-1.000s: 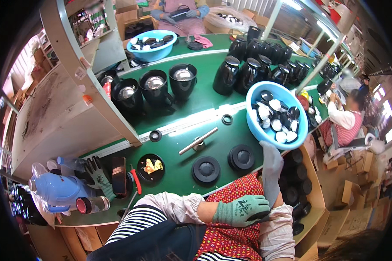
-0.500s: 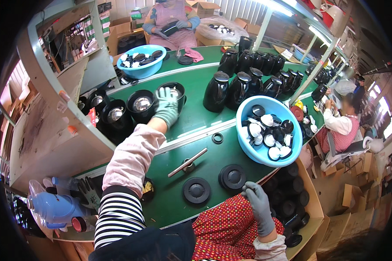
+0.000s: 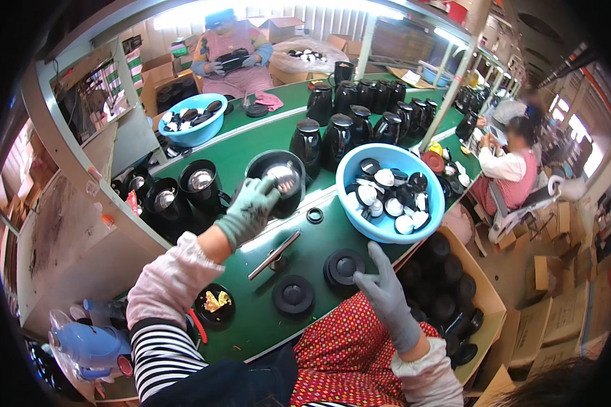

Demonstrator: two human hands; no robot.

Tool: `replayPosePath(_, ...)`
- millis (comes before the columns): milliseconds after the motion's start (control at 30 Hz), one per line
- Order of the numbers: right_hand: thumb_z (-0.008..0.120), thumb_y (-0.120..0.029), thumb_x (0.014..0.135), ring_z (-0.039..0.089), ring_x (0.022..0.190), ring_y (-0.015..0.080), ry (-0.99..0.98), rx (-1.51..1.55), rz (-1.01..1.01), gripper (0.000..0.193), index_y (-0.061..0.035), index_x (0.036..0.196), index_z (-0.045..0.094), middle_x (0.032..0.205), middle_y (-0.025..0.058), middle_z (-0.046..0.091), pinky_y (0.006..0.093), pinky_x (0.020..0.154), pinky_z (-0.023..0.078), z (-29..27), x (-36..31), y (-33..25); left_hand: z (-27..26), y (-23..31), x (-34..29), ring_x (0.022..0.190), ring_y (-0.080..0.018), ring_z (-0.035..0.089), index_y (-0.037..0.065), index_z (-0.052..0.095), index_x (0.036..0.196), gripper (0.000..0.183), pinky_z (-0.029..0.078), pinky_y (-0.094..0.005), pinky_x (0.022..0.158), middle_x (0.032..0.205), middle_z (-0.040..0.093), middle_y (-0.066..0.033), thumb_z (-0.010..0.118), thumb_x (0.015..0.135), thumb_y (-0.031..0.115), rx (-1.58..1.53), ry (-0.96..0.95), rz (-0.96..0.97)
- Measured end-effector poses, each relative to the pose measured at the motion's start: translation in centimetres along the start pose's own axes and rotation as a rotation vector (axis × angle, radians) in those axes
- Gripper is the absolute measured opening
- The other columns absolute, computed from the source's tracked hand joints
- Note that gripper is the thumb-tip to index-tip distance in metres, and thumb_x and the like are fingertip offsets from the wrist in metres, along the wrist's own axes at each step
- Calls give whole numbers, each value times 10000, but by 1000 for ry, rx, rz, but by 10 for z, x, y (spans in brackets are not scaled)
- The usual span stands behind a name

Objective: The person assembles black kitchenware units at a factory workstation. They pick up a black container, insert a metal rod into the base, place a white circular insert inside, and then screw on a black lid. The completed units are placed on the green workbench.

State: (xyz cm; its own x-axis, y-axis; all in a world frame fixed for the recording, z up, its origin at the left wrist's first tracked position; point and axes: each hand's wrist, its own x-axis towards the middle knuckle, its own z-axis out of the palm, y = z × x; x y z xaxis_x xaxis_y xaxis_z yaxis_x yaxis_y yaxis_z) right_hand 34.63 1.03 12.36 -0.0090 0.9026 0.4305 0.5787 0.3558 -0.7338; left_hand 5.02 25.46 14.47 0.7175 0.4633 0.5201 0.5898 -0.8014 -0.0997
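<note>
My left hand [image 3: 250, 211], in a grey-green glove, grips the rim of a black jug body [image 3: 300, 178] with a shiny silver dome inside its mouth. The jug is tilted, its mouth facing me, above the near edge of the raised green belt. My right hand [image 3: 389, 298], in a grey glove, is held over my lap with thumb and fingers apart and nothing in it. Closest to it lie black round discs [image 3: 343, 267] on the green table, with another black disc [image 3: 293, 296] beside them. A metal bar tool [image 3: 275, 255] stands left of the discs.
A blue basin [image 3: 346, 224] of black and white lids stands at right. Finished-looking black jugs [image 3: 338, 141] line the belt behind it. More open jug bodies [image 3: 200, 182] stand at left. A carton [image 3: 490, 332] of black parts is at my right. Co-workers sit across and at far right.
My left hand has drawn the jug body off its row toward me and tipped it. My right hand has risen, its fingers spreading. The whole view has shifted slightly.
</note>
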Motion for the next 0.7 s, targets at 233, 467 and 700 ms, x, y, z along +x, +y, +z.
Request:
replayPosePath(233,786,-263,1008,655,1183,170,-61,839,560,703,13,1573,471,1400,120,645,311,986,560,-8,33,-43,-112,147,-9,1196,-331,613,76,721,1229,397,471,-522,1104,1472,577,-174,709,864,230,-130,-392,481)
replayPosePath(467,639,-108,1075,686,1198,222,-19,326,243,401,-1,1459,602,1351,115,695,367,1040,550,-54,-78,-48,-120,183,-40,1427,-426,501,125,710,1385,532,419,-575,1202,1536,532,-202,793,862,176,-509,233,259)
replayPosePath(700,739,-296,991,718,1184,283,72,1069,606,635,43,1493,552,1344,147,708,411,1047,575,-72,-141,-48,-4,195,-132,1483,-227,502,5,393,1657,761,420,-403,1230,1629,519,-147,740,1043,291,-1948,-481,-680)
